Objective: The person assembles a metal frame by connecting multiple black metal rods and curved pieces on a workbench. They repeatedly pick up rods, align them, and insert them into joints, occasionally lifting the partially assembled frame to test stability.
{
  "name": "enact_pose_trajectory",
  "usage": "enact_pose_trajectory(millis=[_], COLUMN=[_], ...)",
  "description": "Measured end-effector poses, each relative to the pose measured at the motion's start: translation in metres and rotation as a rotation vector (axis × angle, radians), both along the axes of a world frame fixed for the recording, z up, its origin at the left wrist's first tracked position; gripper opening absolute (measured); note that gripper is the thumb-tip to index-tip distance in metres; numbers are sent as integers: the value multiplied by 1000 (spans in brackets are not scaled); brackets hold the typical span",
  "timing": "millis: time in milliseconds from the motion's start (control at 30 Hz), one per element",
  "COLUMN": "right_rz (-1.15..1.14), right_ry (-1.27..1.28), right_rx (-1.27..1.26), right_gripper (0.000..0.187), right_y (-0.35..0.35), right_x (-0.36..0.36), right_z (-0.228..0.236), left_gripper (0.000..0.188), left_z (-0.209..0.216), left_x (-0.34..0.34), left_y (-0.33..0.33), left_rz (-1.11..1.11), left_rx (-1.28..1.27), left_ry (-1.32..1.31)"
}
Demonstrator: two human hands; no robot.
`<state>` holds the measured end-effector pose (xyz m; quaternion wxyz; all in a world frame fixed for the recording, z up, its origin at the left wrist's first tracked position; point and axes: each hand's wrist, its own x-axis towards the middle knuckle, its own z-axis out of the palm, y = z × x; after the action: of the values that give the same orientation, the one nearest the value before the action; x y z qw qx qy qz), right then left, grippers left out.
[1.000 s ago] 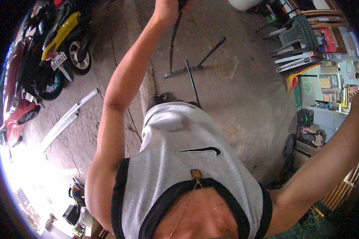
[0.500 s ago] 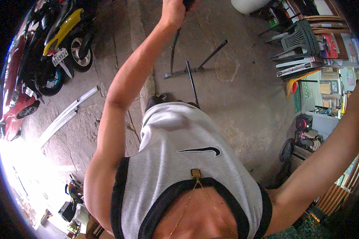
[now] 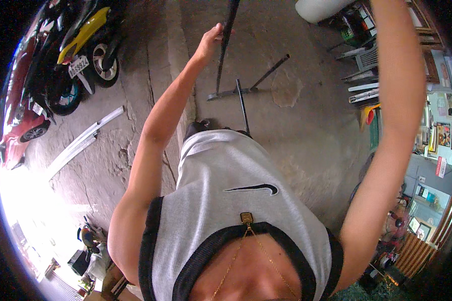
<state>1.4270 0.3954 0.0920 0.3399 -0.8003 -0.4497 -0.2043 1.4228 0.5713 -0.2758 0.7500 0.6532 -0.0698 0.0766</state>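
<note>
My left hand (image 3: 212, 42) is closed around a tall black metal pole (image 3: 225, 47), its fingers partly hidden behind it. The pole rises from a flat dark base bar (image 3: 231, 93) on the floor and runs out past the top edge. Two more black tubes join that base: a slanted tube (image 3: 271, 71) leaning out to the right and a thin tube (image 3: 242, 105) pointing back toward my body. My right forearm (image 3: 399, 90) is raised at the right, and the hand on it lies beyond the top edge, out of sight.
Motorcycles (image 3: 88, 60) and a red car (image 3: 22, 135) stand at the left. Long pale metal strips (image 3: 85, 144) lie on the cracked concrete floor. Stacked grey plastic chairs (image 3: 365, 60), a white rounded object (image 3: 319, 9) and shelves of goods line the right.
My left hand has come down and slightly left, and more of the pole now shows above it. My right arm has swung from the right edge up toward the top.
</note>
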Motion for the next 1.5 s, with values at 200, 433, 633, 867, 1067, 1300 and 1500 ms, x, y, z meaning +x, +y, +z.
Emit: enact_pose_trajectory(millis=[200,433,633,867,1067,1300,1500], right_rz=[-161,-68,-73,-15,-4,13,32], right_ry=[-181,335,301,367,449,391,509], right_rx=[-162,-27,65,145,173,293,241], right_gripper=[57,53,51,43,41,35,27], right_y=[46,39,52,56,51,30,21], right_x=[25,24,21,14,17,-9,-13], right_z=[-72,-86,-90,-93,-77,-79,-71], left_gripper=[57,45,45,46,51,39,34], left_z=[-18,-43,-66,-90,-100,-87,-86], left_x=[-15,-26,-12,-2,-8,-19,-21], left_y=[38,41,29,16,15,9,8], left_rz=[104,54,-22,-39,38,87,97], left_rx=[52,239,587,681,708,639,741], left_ry=[166,221,255,207,142,142,-3])
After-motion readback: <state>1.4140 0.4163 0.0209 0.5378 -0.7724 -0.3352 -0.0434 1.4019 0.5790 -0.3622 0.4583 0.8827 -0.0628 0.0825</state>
